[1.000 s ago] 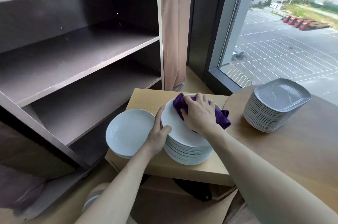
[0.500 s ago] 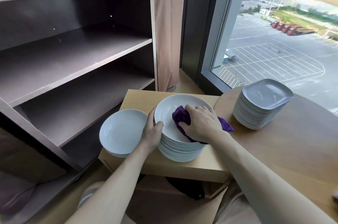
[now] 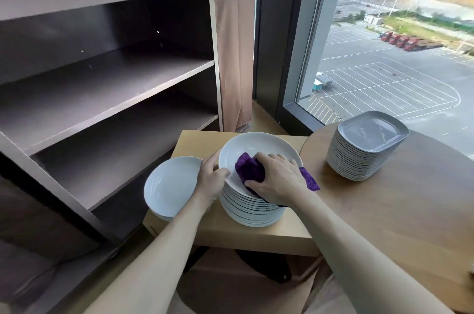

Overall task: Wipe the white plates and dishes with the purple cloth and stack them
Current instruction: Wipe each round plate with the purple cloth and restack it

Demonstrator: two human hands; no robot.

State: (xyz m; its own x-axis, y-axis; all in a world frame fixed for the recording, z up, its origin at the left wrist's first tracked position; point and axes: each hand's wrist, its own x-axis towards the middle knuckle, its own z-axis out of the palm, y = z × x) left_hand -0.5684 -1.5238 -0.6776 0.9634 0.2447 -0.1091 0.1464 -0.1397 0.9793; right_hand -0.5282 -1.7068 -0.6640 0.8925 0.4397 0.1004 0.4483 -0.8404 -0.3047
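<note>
Viewpoint: we look down from head height at two bare forearms reaching over a low worktop [image 3: 202, 143].
Left grip [image 3: 213, 177]: our left hand is curled round the left rim of the top plate [image 3: 259, 145], with the thumb on its upper face.
Right grip [image 3: 278, 180]: our right hand lies palm down, its fingers bent over the purple cloth [image 3: 249, 169], holding it bunched against the plate's hollow (one corner of cloth sticks out to the right of the hand).
Top plate: white, round and shallow, uppermost on the stack of white plates [image 3: 252, 213].
Stack: it stands on the pale wooden worktop, towards its right side.
Single white dish [image 3: 169, 185]: it lies just left of the stack on the same worktop, by our left wrist.
Grey dishes [image 3: 364, 157]: a tall pile of squarish ones on the round worktop [image 3: 397, 211] to the right, well apart from both hands.
Surroundings: a dark shelf unit [image 3: 115, 82] on the left, a beige fabric bag [image 3: 234, 57] clipped to its side, and a window [image 3: 384, 57] over a car park.
</note>
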